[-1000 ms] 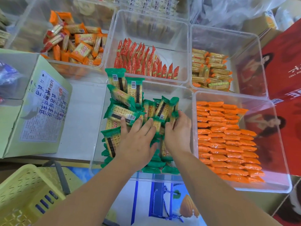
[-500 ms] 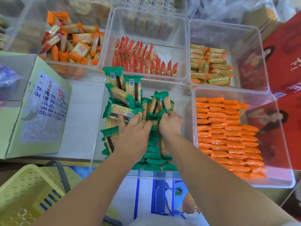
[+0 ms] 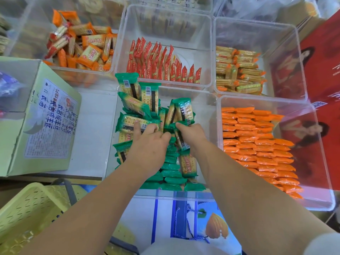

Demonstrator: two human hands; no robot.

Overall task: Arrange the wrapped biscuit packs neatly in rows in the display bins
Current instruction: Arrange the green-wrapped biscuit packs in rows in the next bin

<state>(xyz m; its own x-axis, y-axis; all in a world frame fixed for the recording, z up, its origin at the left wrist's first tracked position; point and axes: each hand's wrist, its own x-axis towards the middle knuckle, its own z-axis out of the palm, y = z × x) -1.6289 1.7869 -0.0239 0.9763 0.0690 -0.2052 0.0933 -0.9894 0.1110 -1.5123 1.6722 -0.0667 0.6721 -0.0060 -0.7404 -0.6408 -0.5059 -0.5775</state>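
Green-wrapped biscuit packs fill a clear display bin in the middle; those at the near end stand in rows on edge, those at the far end lie in a loose heap. My left hand lies on the heap, index finger stretched onto one flat pack, the other fingers curled among the packs. My right hand grips a few green packs at the row's far end, thumb on a green wrapper. Both palms are hidden.
Clear bins surround the middle one: neat orange packs right, red packs behind, yellow-green packs far right, jumbled orange packs far left. A green carton stands left, a yellow basket near left, a red box right.
Both hands drew together at the row's far end and pressed the green packs inward. The right hand's fingers curled around several packs. The loose heap shifted slightly.
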